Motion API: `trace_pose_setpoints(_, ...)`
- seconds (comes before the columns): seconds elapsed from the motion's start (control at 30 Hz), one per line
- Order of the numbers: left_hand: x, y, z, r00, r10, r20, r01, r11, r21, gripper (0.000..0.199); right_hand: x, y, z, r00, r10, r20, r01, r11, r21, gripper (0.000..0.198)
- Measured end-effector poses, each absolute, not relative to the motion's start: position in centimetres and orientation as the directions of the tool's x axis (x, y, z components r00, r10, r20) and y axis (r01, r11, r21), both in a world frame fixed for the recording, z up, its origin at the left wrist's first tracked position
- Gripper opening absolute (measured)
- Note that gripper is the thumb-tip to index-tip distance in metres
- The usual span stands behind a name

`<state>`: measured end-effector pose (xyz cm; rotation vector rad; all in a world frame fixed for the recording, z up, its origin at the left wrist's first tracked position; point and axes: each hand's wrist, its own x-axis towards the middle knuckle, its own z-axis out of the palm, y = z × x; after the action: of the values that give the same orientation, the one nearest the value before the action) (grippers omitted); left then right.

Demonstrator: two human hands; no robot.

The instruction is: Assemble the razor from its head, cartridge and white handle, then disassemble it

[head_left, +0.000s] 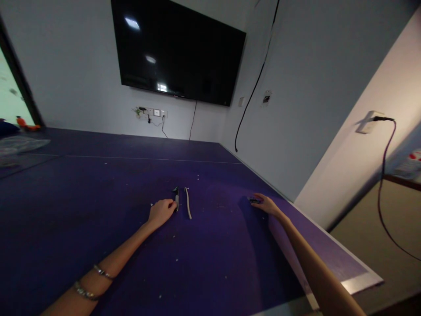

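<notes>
My left hand [162,211] is closed at the fingertips on the handle of what looks like a razor [176,199], its dark head pointing away from me. Just right of it, a thin, pale, slightly curved stick [187,204] lies on the purple tabletop [210,245]; its kind is unclear. Farther right, my right hand [267,205] reaches low over the table, fingers closed around a small dark object [254,200]. That object is partly hidden by the fingers and too small to name.
A wall-mounted television [180,52] hangs beyond the table, above several sockets [157,113]. A black cable [251,94] dangles along the right wall. Clear plastic wrapping [23,144] lies at the far left. Small white specks dot the tabletop. The table's edge [335,241] runs along the right.
</notes>
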<state>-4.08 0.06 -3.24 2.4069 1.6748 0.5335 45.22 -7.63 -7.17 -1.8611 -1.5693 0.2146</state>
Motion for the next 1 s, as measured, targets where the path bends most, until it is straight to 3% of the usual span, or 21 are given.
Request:
trace_pose_setpoints(0.27, -4.0, 0.1, -3.5, 0.326, 0.922, 0.208, 0.866, -0.379, 0.326, 0.038, 41.9, -7.7, -5.5, 0.274, 0.894, 0.355, 0.862, -0.065, -0.502, 0.053)
trace_pose_setpoints(0.57, -4.0, -0.1, -3.4, 0.308, 0.93, 0.202, 0.868, -0.361, 0.342, 0.038, 30.0, -2.7, -3.8, 0.05, 0.896, 0.442, 0.867, 0.181, -0.465, 0.052)
trace_pose_setpoints(0.73, -4.0, -0.3, -3.4, 0.312, 0.928, 0.202, 0.863, -0.366, 0.348, 0.037, 23.0, -0.5, -4.0, -0.048, 0.91, 0.412, 0.865, 0.244, -0.438, 0.055)
trace_pose_setpoints(1.0, -3.9, -0.3, -3.6, 0.316, 0.925, 0.212, 0.866, -0.372, 0.333, 0.037, 18.6, 0.2, -4.2, -0.055, 0.93, 0.362, 0.882, 0.216, -0.419, 0.056)
